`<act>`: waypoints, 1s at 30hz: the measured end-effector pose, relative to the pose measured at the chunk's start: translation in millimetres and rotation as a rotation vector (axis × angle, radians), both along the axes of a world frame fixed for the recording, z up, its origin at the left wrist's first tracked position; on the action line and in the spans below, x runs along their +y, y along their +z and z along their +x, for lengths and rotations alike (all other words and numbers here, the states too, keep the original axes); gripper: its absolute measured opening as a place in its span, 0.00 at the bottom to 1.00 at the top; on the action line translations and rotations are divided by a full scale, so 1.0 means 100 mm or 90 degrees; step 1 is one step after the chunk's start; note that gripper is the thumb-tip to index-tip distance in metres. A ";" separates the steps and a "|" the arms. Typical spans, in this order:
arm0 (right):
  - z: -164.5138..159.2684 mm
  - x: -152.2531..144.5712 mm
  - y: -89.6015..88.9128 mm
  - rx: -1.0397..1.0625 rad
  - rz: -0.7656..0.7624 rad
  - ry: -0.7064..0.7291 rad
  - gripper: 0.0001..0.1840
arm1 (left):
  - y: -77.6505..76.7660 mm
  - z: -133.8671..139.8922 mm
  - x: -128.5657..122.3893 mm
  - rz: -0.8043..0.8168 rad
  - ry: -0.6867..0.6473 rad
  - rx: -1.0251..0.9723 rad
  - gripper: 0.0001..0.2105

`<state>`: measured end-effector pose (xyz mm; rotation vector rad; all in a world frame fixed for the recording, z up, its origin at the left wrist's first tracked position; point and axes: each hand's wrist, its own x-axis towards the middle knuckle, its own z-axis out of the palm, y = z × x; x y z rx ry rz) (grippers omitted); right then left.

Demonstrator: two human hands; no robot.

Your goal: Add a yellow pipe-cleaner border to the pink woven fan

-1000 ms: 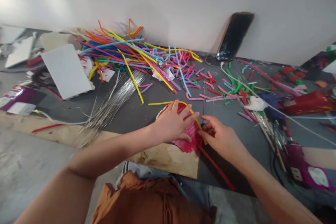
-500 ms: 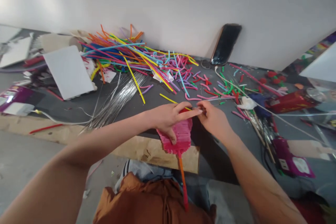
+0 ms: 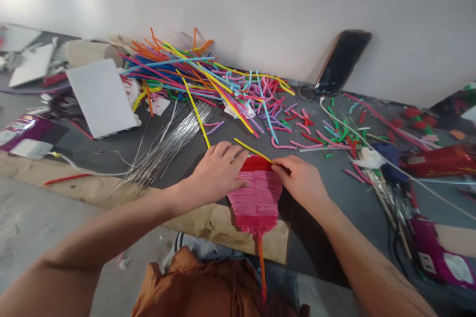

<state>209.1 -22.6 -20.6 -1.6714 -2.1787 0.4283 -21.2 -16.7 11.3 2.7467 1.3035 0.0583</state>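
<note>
A ribbed pink piece made of pipe cleaners [image 3: 256, 195] lies at the table's front edge, with a red band along its top and an orange stem [image 3: 261, 262] hanging toward my lap. My left hand [image 3: 219, 171] grips its upper left side, thumb across the front; the fingertips are partly hidden. A yellow pipe cleaner [image 3: 253, 150] slants along the red top edge. Its right end is pinched between thumb and finger of my right hand [image 3: 299, 176], at the piece's upper right corner.
Behind lies a heap of coloured pipe cleaners [image 3: 186, 72], with cut bits to its right. Thin metal wires [image 3: 174, 138] and a white box-like panel [image 3: 102, 99] are at left. A phone [image 3: 342, 62] leans on the wall; a white cable [image 3: 394, 161] crosses the right side.
My left hand has drawn back left and down from the top edge, uncovering more of the pink piece. My right hand now pinches the yellow pipe cleaner's end. The view has shifted slightly.
</note>
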 end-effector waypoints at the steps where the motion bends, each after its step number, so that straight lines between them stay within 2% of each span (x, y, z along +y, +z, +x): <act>1: 0.02 -0.01 0.01 0.001 -0.003 0.002 0.10 | -0.01 -0.03 -0.05 -0.004 -0.001 0.020 0.31; 4: 0.10 -0.04 0.05 -0.003 -0.017 0.004 0.09 | -0.11 -0.04 -0.12 -0.011 -0.052 0.042 0.34; 7: 0.17 -0.05 0.08 -0.028 0.002 -0.016 0.10 | -0.20 0.05 -0.04 0.001 -0.126 0.027 0.34; 10: 0.17 -0.03 0.08 -0.047 0.041 -0.022 0.11 | -0.20 0.16 0.06 0.036 -0.179 -0.014 0.32; 13: 0.13 -0.01 0.03 -0.063 0.063 0.004 0.12 | -0.17 0.21 0.13 0.089 -0.158 -0.055 0.24; 16: 0.10 -0.01 -0.03 -0.073 0.083 -0.005 0.12 | -0.21 0.21 0.18 0.094 -0.153 -0.050 0.17; 20: 0.08 -0.01 -0.07 -0.067 0.117 -0.020 0.11 | -0.26 0.21 0.25 0.049 -0.187 -0.019 0.16; 26: 0.07 0.01 -0.09 -0.068 0.136 -0.012 0.12 | -0.15 0.31 0.34 0.029 -0.160 0.029 0.13; 30: 0.12 0.01 -0.07 -0.030 0.128 0.002 0.12 | -0.14 0.32 0.40 -0.016 -0.132 0.015 0.13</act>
